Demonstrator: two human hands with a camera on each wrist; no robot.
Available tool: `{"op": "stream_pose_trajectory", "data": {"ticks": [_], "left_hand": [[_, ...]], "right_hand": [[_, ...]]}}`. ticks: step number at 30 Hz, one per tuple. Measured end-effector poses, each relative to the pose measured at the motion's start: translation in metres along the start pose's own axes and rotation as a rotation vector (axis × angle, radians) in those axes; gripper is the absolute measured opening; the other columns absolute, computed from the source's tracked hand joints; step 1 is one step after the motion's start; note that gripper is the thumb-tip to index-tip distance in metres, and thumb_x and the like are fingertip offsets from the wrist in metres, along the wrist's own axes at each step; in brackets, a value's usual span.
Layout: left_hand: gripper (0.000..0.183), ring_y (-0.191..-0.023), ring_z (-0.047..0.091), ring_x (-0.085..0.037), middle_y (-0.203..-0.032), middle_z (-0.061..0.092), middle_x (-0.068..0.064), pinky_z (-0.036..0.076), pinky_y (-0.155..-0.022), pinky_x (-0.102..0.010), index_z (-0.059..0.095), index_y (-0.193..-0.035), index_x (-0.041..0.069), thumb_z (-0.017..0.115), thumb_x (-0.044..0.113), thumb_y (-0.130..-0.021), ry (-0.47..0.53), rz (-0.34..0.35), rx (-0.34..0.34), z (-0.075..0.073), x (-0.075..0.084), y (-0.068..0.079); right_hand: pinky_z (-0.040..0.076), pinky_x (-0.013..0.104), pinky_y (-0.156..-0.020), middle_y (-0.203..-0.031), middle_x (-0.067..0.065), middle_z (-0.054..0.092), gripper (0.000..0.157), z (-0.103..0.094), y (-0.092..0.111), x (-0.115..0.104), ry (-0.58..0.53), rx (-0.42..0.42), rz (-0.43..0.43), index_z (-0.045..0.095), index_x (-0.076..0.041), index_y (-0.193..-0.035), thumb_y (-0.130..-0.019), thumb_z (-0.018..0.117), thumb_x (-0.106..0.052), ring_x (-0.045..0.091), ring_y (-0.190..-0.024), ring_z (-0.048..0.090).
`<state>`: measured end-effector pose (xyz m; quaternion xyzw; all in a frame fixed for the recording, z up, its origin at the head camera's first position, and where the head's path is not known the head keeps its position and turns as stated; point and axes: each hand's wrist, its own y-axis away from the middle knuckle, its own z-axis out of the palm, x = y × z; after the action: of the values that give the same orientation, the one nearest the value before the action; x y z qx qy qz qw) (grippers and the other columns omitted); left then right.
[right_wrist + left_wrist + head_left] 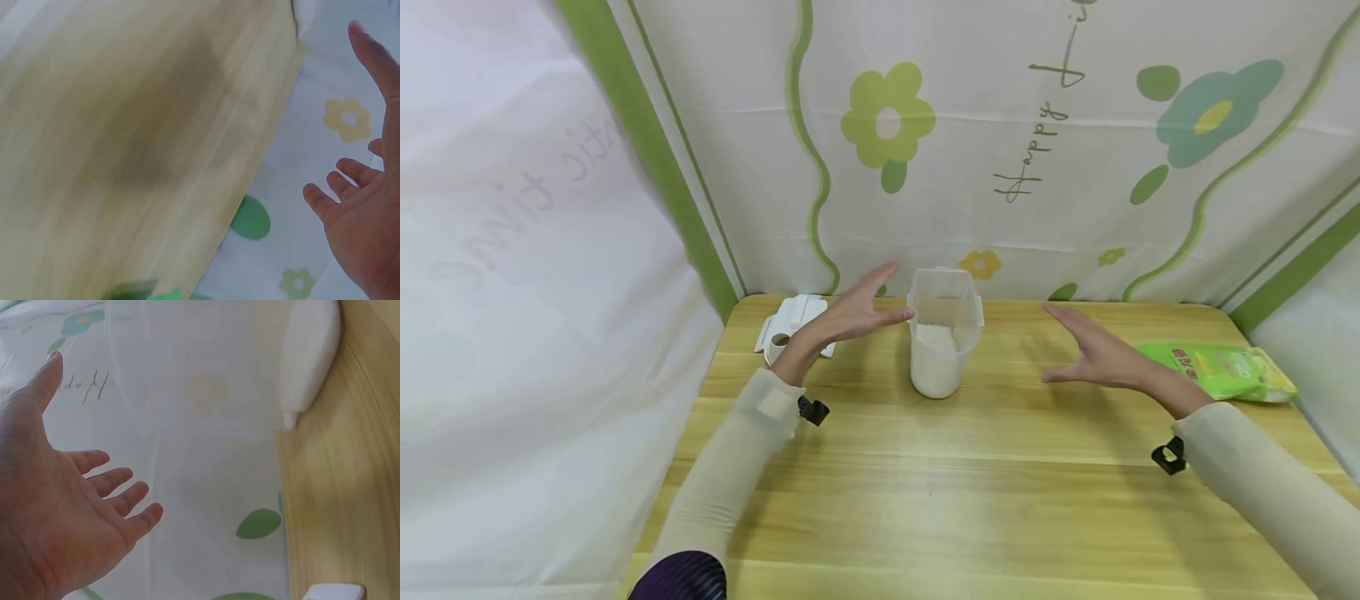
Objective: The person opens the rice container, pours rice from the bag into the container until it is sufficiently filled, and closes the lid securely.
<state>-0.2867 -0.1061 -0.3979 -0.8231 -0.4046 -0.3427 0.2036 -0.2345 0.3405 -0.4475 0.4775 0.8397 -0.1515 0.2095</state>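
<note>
A tall see-through plastic container (946, 296) stands upright on the table, with white grainy or powdery contents (936, 337) in its lower part. Its top is uncovered. To its left, my left hand (859, 310) is raised with fingers and thumb spread, the thumb tip close to the rim; whether they touch I cannot tell. In the left wrist view this hand (69, 506) holds nothing. Well to the right of the container, my right hand (1097, 350) hovers over the table, thumb and fingers apart. The right wrist view shows that hand (365, 231) without anything in it.
A white plastic lid-like piece with a round hole (797, 315) lies at the table's back left, behind the left wrist. A green printed bag (1225, 372) lies flat at the back right, beyond the right wrist. Flower-patterned curtain (955, 167) hangs behind the wooden table (925, 500).
</note>
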Motion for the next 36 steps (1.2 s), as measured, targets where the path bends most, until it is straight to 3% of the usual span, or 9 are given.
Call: {"op": "stream_pose_trajectory", "data": {"ticks": [6,15,22,24,26,30,32,35,36], "left_hand": [[0.109,-0.165,0.005,-0.023,-0.179,0.006,-0.008,0.012,-0.133,-0.047,0.006,-0.172,0.013,0.067,0.062,-0.096,-0.068,0.013,-0.03,0.011,0.008,-0.006],[0.12,-0.164,-0.01,-0.022,-0.179,-0.011,-0.003,0.003,-0.132,-0.048,-0.009,-0.171,0.016,0.074,0.056,-0.094,-0.094,0.024,-0.09,0.023,0.017,-0.008],[0.123,-0.164,-0.012,-0.023,-0.178,-0.014,-0.007,0.002,-0.132,-0.05,-0.011,-0.17,0.013,0.075,0.056,-0.093,-0.108,0.025,-0.114,0.03,0.017,-0.012],[0.123,-0.164,-0.012,-0.022,-0.178,-0.016,-0.004,0.002,-0.133,-0.048,-0.012,-0.17,0.012,0.074,0.057,-0.093,-0.121,0.018,-0.12,0.032,0.017,-0.012],[0.124,-0.164,-0.013,-0.022,-0.177,-0.019,-0.001,0.002,-0.133,-0.047,-0.012,-0.169,0.012,0.074,0.059,-0.093,-0.136,0.012,-0.125,0.035,0.017,-0.013],[0.127,-0.163,-0.016,-0.022,-0.175,-0.023,0.001,0.001,-0.133,-0.046,-0.014,-0.169,0.01,0.073,0.061,-0.092,-0.148,0.006,-0.136,0.037,0.018,-0.015],[0.127,-0.162,-0.018,-0.02,-0.175,-0.026,0.0,0.0,-0.133,-0.045,-0.015,-0.168,0.009,0.072,0.062,-0.092,-0.152,0.001,-0.146,0.038,0.018,-0.016],[0.128,-0.162,-0.02,-0.019,-0.174,-0.027,-0.001,0.0,-0.133,-0.044,-0.016,-0.167,0.007,0.073,0.06,-0.092,-0.15,-0.006,-0.155,0.037,0.02,-0.017],[0.129,-0.162,-0.02,-0.018,-0.174,-0.027,-0.001,0.0,-0.133,-0.044,-0.016,-0.167,0.007,0.074,0.06,-0.092,-0.151,-0.009,-0.157,0.037,0.02,-0.017]], "right_hand": [[0.027,0.076,-0.116,-0.171,0.029,0.022,0.126,-0.018,0.008,0.012,0.005,-0.022,0.015,0.018,-0.009,-0.17,-0.077,0.097,-0.035,0.056,-0.154,0.023],[0.031,0.08,-0.107,-0.164,0.036,0.031,0.127,-0.04,0.025,0.035,0.038,-0.062,-0.06,0.026,-0.001,-0.167,-0.068,0.102,-0.028,0.062,-0.146,0.03],[0.03,0.08,-0.108,-0.16,0.04,0.032,0.13,-0.052,0.04,0.057,0.059,-0.064,-0.038,0.025,0.003,-0.165,-0.065,0.103,-0.026,0.065,-0.141,0.032],[0.026,0.069,-0.12,-0.16,0.041,0.032,0.131,-0.055,0.045,0.064,0.061,-0.059,-0.027,0.025,0.004,-0.165,-0.065,0.103,-0.025,0.065,-0.141,0.032],[0.02,0.046,-0.129,-0.159,0.042,0.032,0.131,-0.057,0.051,0.071,0.071,-0.054,-0.022,0.024,0.004,-0.165,-0.065,0.103,-0.023,0.066,-0.14,0.034],[0.007,0.005,-0.111,-0.16,0.04,0.032,0.133,-0.063,0.063,0.088,0.073,-0.05,-0.002,0.022,0.0,-0.167,-0.064,0.103,-0.021,0.06,-0.143,0.033],[0.009,0.002,-0.107,-0.16,0.039,0.033,0.134,-0.066,0.068,0.096,0.086,-0.05,-0.004,0.022,-0.003,-0.168,-0.064,0.104,-0.021,0.05,-0.148,0.031],[0.039,0.02,-0.11,-0.158,0.038,0.037,0.136,-0.07,0.075,0.108,0.12,-0.039,-0.035,0.024,-0.005,-0.168,-0.06,0.105,-0.021,0.035,-0.147,0.035],[0.042,0.02,-0.106,-0.157,0.037,0.039,0.137,-0.071,0.078,0.112,0.142,-0.033,-0.044,0.025,-0.006,-0.168,-0.059,0.105,-0.022,0.032,-0.146,0.037]]}}
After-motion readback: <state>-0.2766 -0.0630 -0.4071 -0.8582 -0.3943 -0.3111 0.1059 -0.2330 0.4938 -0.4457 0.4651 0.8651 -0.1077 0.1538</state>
